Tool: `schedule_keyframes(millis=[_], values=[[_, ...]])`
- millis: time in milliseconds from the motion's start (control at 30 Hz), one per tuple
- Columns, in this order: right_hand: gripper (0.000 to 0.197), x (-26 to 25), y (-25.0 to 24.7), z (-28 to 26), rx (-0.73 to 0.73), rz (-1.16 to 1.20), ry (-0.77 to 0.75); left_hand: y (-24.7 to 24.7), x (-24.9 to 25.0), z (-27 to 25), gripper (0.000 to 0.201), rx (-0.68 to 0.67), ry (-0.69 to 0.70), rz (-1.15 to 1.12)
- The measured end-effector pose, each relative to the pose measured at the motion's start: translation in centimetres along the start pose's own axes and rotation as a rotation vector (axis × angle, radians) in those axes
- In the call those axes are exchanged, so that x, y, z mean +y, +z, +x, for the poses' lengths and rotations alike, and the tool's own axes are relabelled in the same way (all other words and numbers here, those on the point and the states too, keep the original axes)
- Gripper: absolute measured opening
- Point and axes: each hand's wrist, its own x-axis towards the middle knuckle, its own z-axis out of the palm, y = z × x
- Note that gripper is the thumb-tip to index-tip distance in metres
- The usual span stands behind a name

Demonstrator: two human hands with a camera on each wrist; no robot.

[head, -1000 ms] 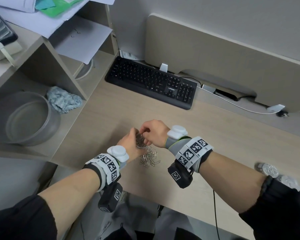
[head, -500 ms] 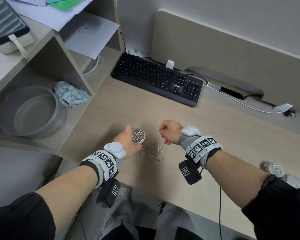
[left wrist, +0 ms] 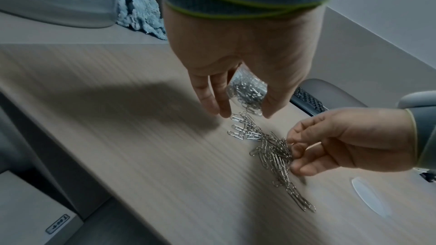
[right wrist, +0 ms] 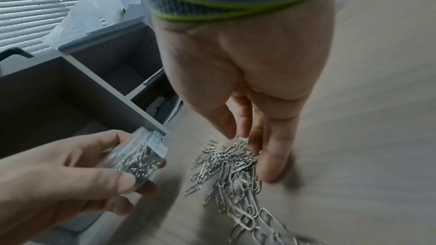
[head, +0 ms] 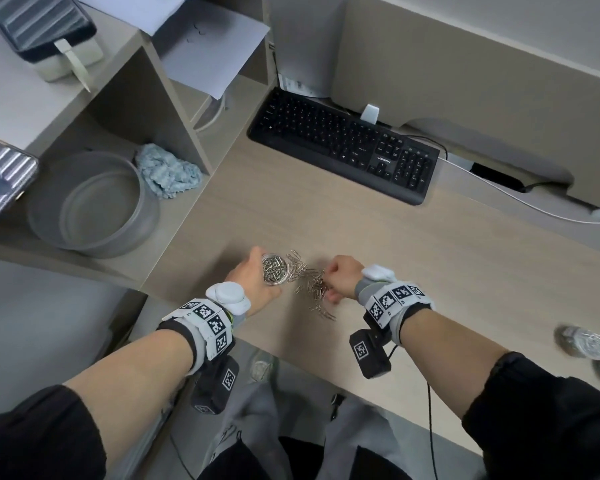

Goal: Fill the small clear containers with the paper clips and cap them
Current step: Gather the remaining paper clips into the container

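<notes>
Resting above the counter, one small clear container was held upright in the left hand, its fingers and thumb curled round the wall. The container was uncapped, and its open mouth showed a fill of silver paper clips. One loose pile of paper clips lay on the counter just right of the container, the nearest clips almost touching it; the clips were too many and too tangled to be counted. The right hand was placed at the right edge of the pile, and a small bunch of clips was pinched between its thumb and fingers. Two more containers, blurred at the right edge of the head view, lay well apart from the hands; it could not be told whether they were capped. One black keyboard lay at the back of the counter. One grey bowl and one crumpled blue cloth were seen side by side on the shelf to the left.
</notes>
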Motion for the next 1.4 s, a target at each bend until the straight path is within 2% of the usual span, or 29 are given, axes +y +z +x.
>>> schedule_keyframes(millis=[67,100,200,267,367,467,633,833,967,1133,1200,1300,1400], values=[[0.005,-0.4,-0.4,-0.4,0.068,-0.077,-0.045,-0.2,-0.3,0.0,0.066,-0.001,-0.002,0.0],[0.009,-0.3,-0.7,-0.6,0.105,-0.193,-0.082,-0.4,-0.4,0.0,0.066,0.003,-0.001,-0.002],[0.05,0.4,-1.6,-1.8,0.075,-0.689,-0.174,-0.6,-0.4,0.0,0.065,0.016,0.007,-0.004],[0.075,1.0,-1.4,-2.4,0.021,-0.873,-0.241,-0.6,-0.4,0.0,0.064,0.013,0.007,-0.003],[0.094,1.8,0.0,-2.4,0.014,-1.008,-0.353,-0.3,-0.5,-0.1,0.065,0.002,-0.001,0.006],[0.111,1.9,0.9,-1.3,0.043,-1.058,-0.357,-0.1,-0.7,-0.2,0.065,-0.002,-0.011,0.002],[0.092,1.5,0.5,0.4,0.054,-0.896,-0.473,-0.2,-1.0,-0.5,0.064,0.009,-0.02,-0.022],[0.062,0.3,0.6,0.6,-0.034,-0.908,-0.527,-0.2,-1.4,-0.3,0.064,-0.009,-0.039,0.012],[0.052,0.3,0.7,0.8,-0.063,-0.928,-0.519,-0.2,-1.2,-0.2,0.062,-0.016,-0.035,0.01],[0.045,0.1,0.7,0.8,-0.062,-0.838,-0.474,-0.1,-0.9,0.1,0.062,-0.026,-0.027,0.025],[0.041,0.0,0.2,0.7,-0.054,-0.737,-0.435,0.1,-0.6,0.2,0.059,-0.039,-0.022,0.031],[0.011,-0.2,-0.9,0.2,0.017,-0.499,-0.325,0.5,0.0,0.4,0.057,-0.05,0.006,0.04],[0.009,-1.3,-2.5,-0.7,0.037,-0.156,-0.239,0.9,0.8,0.8,0.059,-0.061,0.038,0.047]])
